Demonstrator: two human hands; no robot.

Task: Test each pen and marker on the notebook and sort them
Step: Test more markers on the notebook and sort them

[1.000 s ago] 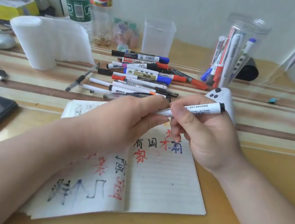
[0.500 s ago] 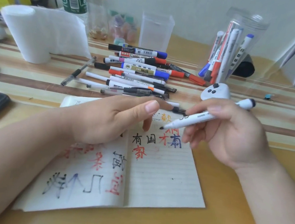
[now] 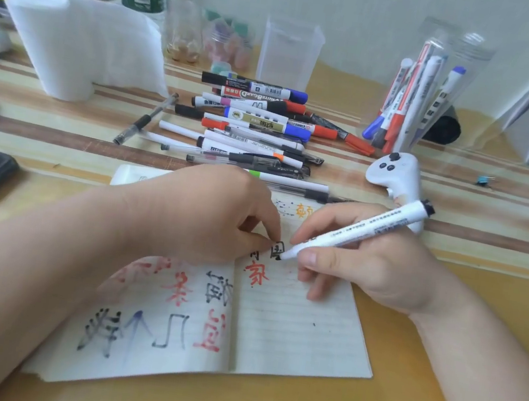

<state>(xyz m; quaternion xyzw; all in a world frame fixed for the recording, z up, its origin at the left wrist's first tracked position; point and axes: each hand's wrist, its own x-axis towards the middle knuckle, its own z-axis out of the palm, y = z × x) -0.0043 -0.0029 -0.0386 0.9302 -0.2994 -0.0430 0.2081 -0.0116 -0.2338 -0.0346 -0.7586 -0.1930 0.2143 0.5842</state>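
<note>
Marker [image 3: 359,232] is clamped in your right hand [image 3: 372,270], fingers [image 3: 319,259] wrapped round the barrel, tip down on the right page of the notebook [image 3: 298,334], against a black character. Your left hand [image 3: 206,216] rests on the fold with its fingers curled; I cannot tell whether they hold a cap. They lie just beside the tip, so a stroke could ink them. Wet ink may smear under your right palm. Writing over old marks would hide whether this marker works. A wide wrist swing could scatter the pile [image 3: 252,130] behind.
</note>
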